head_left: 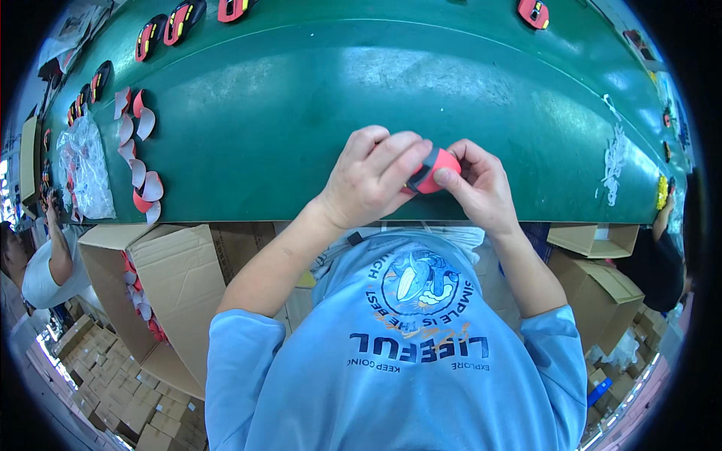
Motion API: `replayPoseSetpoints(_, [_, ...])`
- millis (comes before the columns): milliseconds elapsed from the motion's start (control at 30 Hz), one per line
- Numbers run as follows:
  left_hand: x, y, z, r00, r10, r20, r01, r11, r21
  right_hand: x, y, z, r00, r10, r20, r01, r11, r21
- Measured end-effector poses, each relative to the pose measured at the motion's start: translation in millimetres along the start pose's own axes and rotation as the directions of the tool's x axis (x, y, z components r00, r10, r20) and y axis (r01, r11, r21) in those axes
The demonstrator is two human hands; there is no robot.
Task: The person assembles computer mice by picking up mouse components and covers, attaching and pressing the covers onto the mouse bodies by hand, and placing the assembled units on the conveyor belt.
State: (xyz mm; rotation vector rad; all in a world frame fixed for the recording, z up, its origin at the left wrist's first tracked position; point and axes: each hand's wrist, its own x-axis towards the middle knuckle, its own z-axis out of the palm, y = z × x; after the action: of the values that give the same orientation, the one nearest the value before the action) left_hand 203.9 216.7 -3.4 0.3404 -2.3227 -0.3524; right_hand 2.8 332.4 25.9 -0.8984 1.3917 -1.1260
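Note:
Above the near edge of the green table, both my hands are closed on a small rounded piece (439, 171), coral red with a dark grey band. My left hand (376, 174) wraps over its dark end and covers much of that side. At the red end, the thumb of my right hand (479, 184) presses on the face while the fingers curl behind it. The part of the piece inside my left palm is hidden, and its exact kind does not show. A loose row of curved red-and-grey shells (153, 186) lies to the left on the table.
Red, black and yellow oval items (179, 22) stand along the far left. A clear plastic bag (86, 169) lies left, white strings (614, 165) right. An open carton (180, 270) with red-and-grey shells stands below the left edge, another carton (594, 289) at right. People are at both sides.

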Motion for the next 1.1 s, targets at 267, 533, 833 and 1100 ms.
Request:
replayPoseSetpoints(267, [9,-5,-4,0.973,-0.209,0.096,0.226,0.946,-0.232,7,2,-3,0.993,0.041,0.111,-0.069,0.962,0.263])
replayPoseSetpoints(533, [17,-5,-2,0.992,-0.039,0.121,0.043,0.999,-0.029,28,-8,-10,0.993,0.093,0.066,-0.092,0.996,-0.024])
replayPoseSetpoints(833, [17,-7,-5,0.949,0.053,0.311,-0.041,0.998,-0.044,59,-81,1,0.902,-0.427,-0.056,0.300,0.716,-0.630])
replayPoseSetpoints(1100, [-1,-13,3,0.894,-0.178,0.411,0.334,0.876,-0.348,79,-37,70,0.777,-0.583,0.239,0.581,0.516,-0.629])
